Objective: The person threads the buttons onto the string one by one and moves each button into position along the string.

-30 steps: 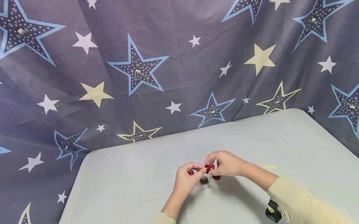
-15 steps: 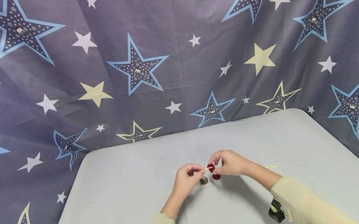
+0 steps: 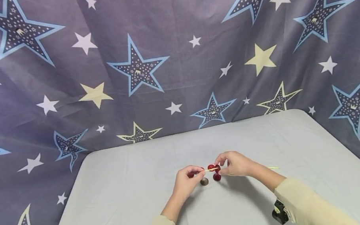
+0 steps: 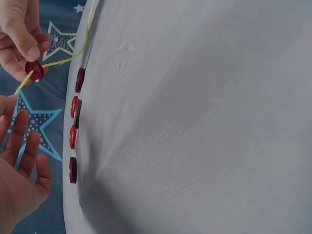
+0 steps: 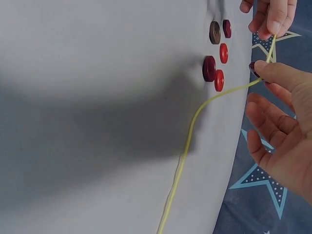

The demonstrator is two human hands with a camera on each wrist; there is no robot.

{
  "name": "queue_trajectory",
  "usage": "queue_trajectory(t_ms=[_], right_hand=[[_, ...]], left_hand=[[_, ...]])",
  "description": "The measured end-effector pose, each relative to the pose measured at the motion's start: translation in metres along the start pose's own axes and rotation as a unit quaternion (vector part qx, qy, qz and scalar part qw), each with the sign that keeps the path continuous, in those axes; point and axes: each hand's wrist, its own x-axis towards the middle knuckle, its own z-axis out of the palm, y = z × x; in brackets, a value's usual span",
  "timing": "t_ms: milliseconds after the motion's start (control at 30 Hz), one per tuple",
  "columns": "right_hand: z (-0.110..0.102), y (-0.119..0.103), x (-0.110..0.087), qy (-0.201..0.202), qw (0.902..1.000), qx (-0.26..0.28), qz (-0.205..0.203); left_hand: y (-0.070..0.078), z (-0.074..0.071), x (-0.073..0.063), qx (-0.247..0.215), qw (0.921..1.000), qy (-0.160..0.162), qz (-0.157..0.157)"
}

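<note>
Above the table (image 3: 127, 202), the left hand (image 3: 186, 179) pinches the cord (image 5: 195, 122) tip, the right hand (image 3: 236, 163) apparently pinches a red button (image 4: 34, 71) on it, over loose buttons (image 5: 214, 68).

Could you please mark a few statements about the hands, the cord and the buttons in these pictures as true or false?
1. The right hand pinches a dark red button threaded on the yellow cord. True.
2. The left hand holds scissors. False: it pinches the cord's end.
3. Loose buttons lie on the grey table. True.
4. The cord is blue. False: it is yellow.
5. All loose buttons are red. False: one brown button lies among them.
</note>
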Motion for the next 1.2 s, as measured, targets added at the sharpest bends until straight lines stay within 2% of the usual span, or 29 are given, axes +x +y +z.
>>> queue_trajectory(t_ms=[400,867,1200], right_hand=[[-0.003,0.011,-0.004,0.001,0.9999,-0.013,0.01],[-0.005,0.02,-0.006,0.007,0.9994,-0.03,0.017],[-0.009,0.028,-0.009,0.016,0.9985,-0.036,0.038]], left_hand=[[-0.004,-0.001,-0.002,-0.011,0.9999,-0.004,-0.006],[-0.004,-0.003,-0.005,0.003,1.0,0.002,0.001],[-0.005,-0.003,-0.004,-0.004,0.9998,-0.009,-0.018]])
